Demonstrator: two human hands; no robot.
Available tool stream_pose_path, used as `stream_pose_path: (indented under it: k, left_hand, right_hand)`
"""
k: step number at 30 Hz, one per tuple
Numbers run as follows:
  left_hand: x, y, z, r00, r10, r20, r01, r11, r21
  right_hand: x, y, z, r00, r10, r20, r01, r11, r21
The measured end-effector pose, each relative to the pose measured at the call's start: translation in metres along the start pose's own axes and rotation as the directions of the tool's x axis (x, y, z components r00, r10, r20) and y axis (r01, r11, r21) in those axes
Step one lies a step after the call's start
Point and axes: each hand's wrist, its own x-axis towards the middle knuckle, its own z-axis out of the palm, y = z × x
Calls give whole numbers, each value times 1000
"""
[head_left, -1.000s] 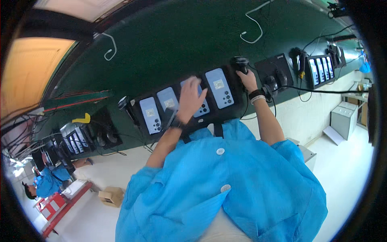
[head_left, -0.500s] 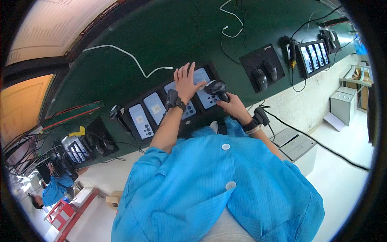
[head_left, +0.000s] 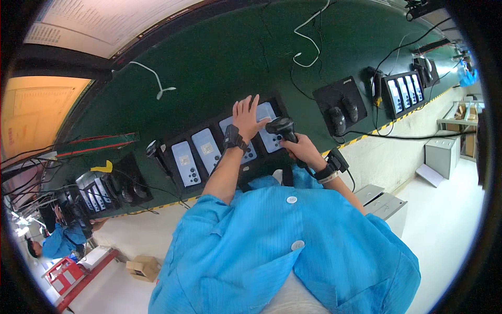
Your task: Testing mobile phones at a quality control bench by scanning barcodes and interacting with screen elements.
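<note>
Several pale blue phones (head_left: 185,163) lie back up, side by side, in a black tray (head_left: 280,107) on the green bench. My left hand (head_left: 246,119) is over the right half of the tray with its fingers spread; it holds nothing and partly hides a phone. My right hand (head_left: 306,150) grips the handle of a black handheld barcode scanner (head_left: 281,126). The scanner's head is above the rightmost phone (head_left: 270,141), close to my left thumb. Pale labels show on the backs of the two left phones. Whether my left fingers touch a phone, I cannot tell.
Another scanner (head_left: 154,149) stands left of the tray. To the right are a black mat (head_left: 340,102) with two dark mice and a second tray of phones (head_left: 389,104). White cables (head_left: 151,73) lie behind. A black cable (head_left: 413,137) stretches off right. A person (head_left: 60,240) is far left.
My view has shifted slightly, so the bench appears lower. Both hands keep nearly the same places over the tray. The left white cable's end has moved left, and the black cable at right has risen.
</note>
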Motion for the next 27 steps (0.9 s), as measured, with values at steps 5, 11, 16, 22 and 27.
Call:
stream_pose_path:
  k: [5, 11, 16, 22, 27]
  left_hand:
    - [-14, 13, 1, 989, -18, -147, 16, 1000, -12]
    - [-35, 32, -4, 995, 42, -94, -35, 997, 74]
    - [-23, 30, -14, 999, 19, -48, -13, 992, 129]
    - [-9, 35, -14, 998, -46, -35, 48, 996, 80]
    - [4, 36, -17, 987, -163, -10, 162, 987, -5]
  right_hand:
    - [32, 21, -17, 938, -112, -328, 84, 992, -99]
    - [98, 48, -41, 903, -215, -372, 178, 975, -133]
    - [142, 30, -75, 956, -121, -266, 158, 980, 123]
    - [199, -34, -88, 822, -1, -570, 413, 690, 595]
    - [200, -61, -95, 811, 58, -582, 430, 615, 661]
